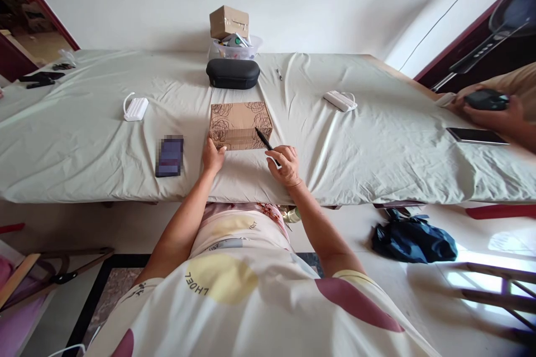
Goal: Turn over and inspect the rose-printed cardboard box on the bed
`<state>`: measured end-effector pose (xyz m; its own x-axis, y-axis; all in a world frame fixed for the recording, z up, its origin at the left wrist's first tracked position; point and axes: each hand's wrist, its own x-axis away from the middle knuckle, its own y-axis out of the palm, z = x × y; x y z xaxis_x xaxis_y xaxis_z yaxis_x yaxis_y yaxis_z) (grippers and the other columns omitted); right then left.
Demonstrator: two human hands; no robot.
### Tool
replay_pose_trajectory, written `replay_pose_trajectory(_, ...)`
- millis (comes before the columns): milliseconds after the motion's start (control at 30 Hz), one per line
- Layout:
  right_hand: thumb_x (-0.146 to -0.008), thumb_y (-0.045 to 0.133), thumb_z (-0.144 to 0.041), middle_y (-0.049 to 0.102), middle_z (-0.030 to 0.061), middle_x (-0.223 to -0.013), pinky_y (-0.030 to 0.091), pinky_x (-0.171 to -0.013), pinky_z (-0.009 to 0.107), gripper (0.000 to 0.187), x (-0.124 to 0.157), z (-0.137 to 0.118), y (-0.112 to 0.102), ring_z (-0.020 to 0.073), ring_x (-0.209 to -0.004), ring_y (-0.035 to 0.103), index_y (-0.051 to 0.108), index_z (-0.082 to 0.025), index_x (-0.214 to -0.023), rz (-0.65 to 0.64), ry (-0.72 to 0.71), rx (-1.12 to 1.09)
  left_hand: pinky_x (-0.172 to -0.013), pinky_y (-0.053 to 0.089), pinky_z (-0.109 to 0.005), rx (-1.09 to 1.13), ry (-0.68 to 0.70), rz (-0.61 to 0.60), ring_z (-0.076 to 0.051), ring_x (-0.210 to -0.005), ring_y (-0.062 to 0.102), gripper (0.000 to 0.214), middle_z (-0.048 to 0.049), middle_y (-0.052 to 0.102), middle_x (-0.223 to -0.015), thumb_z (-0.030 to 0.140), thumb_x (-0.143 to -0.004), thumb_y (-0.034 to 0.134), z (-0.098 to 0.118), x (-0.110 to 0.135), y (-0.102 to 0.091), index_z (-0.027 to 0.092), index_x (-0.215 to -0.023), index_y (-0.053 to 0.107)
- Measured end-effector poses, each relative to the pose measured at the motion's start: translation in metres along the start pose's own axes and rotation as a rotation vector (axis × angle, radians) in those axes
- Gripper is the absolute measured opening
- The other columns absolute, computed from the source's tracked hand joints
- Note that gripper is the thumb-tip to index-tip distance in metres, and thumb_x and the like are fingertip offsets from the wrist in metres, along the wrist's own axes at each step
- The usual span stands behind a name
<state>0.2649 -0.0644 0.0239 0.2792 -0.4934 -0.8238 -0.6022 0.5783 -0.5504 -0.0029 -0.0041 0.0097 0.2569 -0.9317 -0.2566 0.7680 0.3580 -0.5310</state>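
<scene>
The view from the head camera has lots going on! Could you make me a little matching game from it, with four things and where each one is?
Things:
1. pen
2. black case
3. dark blue bag
4. scribbled box

Places:
A. on the floor
B. touched by the left hand
C. held in the right hand
D. just in front of the plastic bin

Pairs: 1-C, 2-D, 3-A, 4-B

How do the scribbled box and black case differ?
The box is brown with dark scribbles; the case is black. The box has straight edges, the case rounded ends. The left hand holds the box; no hand touches the case. Both lie on the cloth.
</scene>
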Motion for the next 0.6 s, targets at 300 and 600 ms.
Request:
replay_pose_trajectory(300,-0.103,0.054,-0.04,0.07,0.0089,-0.102,0.041,-0.091,0.044,0.028,-0.0017,0.0017,0.0011,0.0254,-0.097,0.062,0.074,-0.026,-0.117,-0.188,0.056,0.007,-0.119,0.047,-0.049,-0.034,-0.05,-0.024,-0.035,-0.14,0.06,0.069,-0.0229,0.061,-0.149,0.022,-0.087,0.071,0.0002,-0.0012,-0.0008,0.014,-0.15,0.042)
replay_pose_trajectory(600,-0.106,0.051,-0.039,0.071,0.0079,-0.099,0.038,-0.096,0.042,0.031,-0.0042,0.0012,0.004,0.0229,-0.094,0.061,0.078,-0.025,-0.109,-0.348,0.014,-0.067,-0.117,0.049,-0.047,-0.056,-0.037,-0.026,-0.034,-0.137,0.062,0.067,-0.0207,0.063,-0.147,0.023,-0.088,0.071,-0.0008,-0.0013,-0.0013,0.016,-0.149,0.043)
